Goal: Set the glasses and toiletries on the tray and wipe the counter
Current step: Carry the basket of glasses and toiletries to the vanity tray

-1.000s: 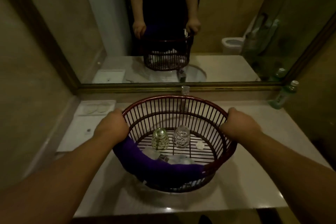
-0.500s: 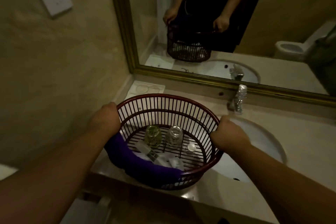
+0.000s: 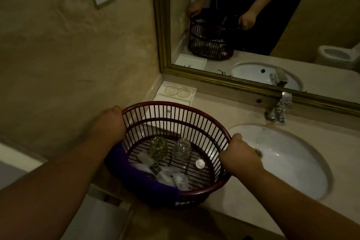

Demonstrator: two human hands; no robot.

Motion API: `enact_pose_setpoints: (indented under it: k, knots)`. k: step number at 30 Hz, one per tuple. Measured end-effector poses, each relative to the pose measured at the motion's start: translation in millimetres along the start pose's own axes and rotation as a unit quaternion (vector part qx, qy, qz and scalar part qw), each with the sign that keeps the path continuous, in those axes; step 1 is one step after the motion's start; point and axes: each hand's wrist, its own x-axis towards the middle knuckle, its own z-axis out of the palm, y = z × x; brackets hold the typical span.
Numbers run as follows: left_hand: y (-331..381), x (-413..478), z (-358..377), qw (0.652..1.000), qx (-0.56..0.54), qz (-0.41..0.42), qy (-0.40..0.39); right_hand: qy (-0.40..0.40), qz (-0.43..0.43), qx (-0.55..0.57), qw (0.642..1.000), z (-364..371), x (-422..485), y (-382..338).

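Both hands grip the rim of a round dark-red plastic basket (image 3: pixel 175 115) with slatted walls: the left hand (image 3: pixel 109 122) is closed on its left edge, the right hand (image 3: pixel 239 154) is closed on its right edge. The basket is at the front left corner of the beige stone surface (image 3: pixel 224 107), just beside the white oval sink (image 3: pixel 288 154). Inside it stand two patterned drinking glasses, one greenish (image 3: pixel 158 148) and one clear (image 3: pixel 182 148), near small packed toiletries (image 3: pixel 165 171) and a small white round cap (image 3: pixel 200 163). A purple cloth (image 3: pixel 136 177) hangs over the near rim. A white rectangular tray (image 3: pixel 180 92) with two round marks lies behind the basket, by the gold-framed mirror (image 3: pixel 233 82). A chrome tap (image 3: pixel 280 109) stands behind the sink.
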Motion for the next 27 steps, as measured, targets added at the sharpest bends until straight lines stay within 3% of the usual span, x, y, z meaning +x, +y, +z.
enact_pose_setpoints:
  k: [16,27]
  knots:
    - [-15.2,-1.9,15.5,0.988,0.132,0.071,0.038,0.078,-0.041,-0.013,0.996,25.6,4.2,-15.8]
    - [-14.2,-0.6,17.7,0.992,0.108,0.064,0.029,0.07,-0.122,-0.026,0.99,19.5,37.9,-29.2]
